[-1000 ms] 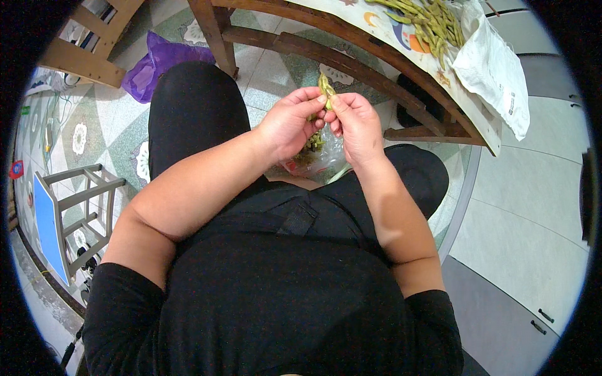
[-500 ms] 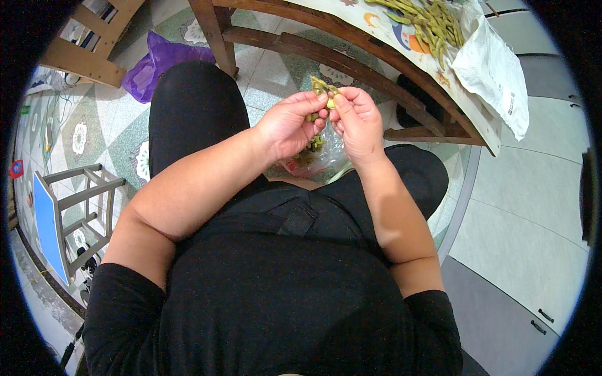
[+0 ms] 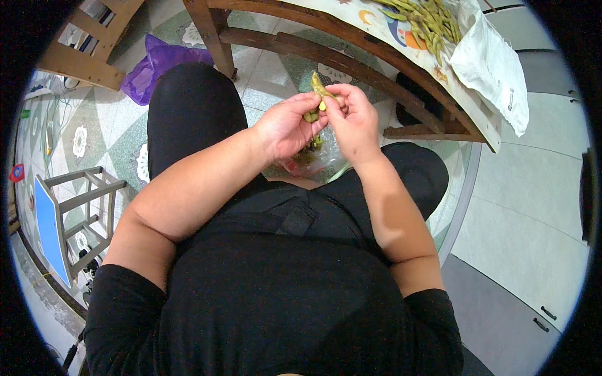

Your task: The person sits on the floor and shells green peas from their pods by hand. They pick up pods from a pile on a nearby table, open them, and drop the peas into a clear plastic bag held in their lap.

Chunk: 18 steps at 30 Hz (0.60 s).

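Between my two hands, above my lap, is a yellow-green bean pod (image 3: pixel 318 81), its tip pointing away from me. My left hand (image 3: pixel 282 130) pinches it from one side, and several pale green beans (image 3: pixel 310 116) sit in its curled fingers. From the other side my right hand (image 3: pixel 356 122) grips the pod with thumb and fingers. A light green bean (image 3: pixel 322 106) shows at the pod's near end, by the thumbs. Below the hands, between my legs, a clear plastic bag (image 3: pixel 329 155) holds dark greenish scraps, partly hidden by my hands.
Ahead to the right, a wooden table (image 3: pixel 370 47) carries a pile of pods (image 3: pixel 433 28) and a white sack (image 3: pixel 492 66) hanging over its edge. A purple bag (image 3: pixel 139 78) lies by my left knee. A blue-topped stool (image 3: pixel 53 229) lies on its side at left.
The pod between my fingers has turned from a crumpled, split shape to a longer one pointing away. My right fingers have shifted slightly around it; both forearms stay nearly in place.
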Each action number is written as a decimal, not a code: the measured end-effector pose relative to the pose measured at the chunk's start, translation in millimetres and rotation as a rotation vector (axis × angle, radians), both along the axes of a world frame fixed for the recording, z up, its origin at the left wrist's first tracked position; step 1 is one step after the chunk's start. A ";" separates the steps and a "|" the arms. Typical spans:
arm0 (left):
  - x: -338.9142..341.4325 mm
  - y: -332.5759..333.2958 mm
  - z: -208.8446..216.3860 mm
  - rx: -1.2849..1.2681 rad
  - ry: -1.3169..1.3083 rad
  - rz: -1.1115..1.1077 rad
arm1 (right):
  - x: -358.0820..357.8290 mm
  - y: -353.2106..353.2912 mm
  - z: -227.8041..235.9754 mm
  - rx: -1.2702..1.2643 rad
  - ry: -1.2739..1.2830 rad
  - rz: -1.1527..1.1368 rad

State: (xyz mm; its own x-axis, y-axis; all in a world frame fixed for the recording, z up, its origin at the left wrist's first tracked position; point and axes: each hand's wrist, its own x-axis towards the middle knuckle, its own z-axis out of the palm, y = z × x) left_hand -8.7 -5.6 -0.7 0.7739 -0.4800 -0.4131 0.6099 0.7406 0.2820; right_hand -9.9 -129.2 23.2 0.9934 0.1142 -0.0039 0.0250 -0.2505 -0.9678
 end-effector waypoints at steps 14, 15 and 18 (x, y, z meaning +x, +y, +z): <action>7.4 10.2 -5.5 0.240 -0.036 -0.019 | 14.5 -29.7 14.0 -0.047 0.206 -0.063; 6.6 8.4 -3.0 0.288 0.039 -0.011 | 14.9 -37.2 1.5 -0.166 0.158 -0.012; 5.8 7.9 2.0 0.425 -0.036 -0.069 | 13.0 -33.9 10.0 -0.355 0.112 -0.027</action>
State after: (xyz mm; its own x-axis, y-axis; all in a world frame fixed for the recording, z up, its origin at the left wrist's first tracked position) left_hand -2.9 2.3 1.3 0.7636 -0.3241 -0.5585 0.6380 0.5119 0.5752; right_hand 3.1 -163.1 33.2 0.9872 0.0603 -0.1476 -0.0872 -0.5705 -0.8167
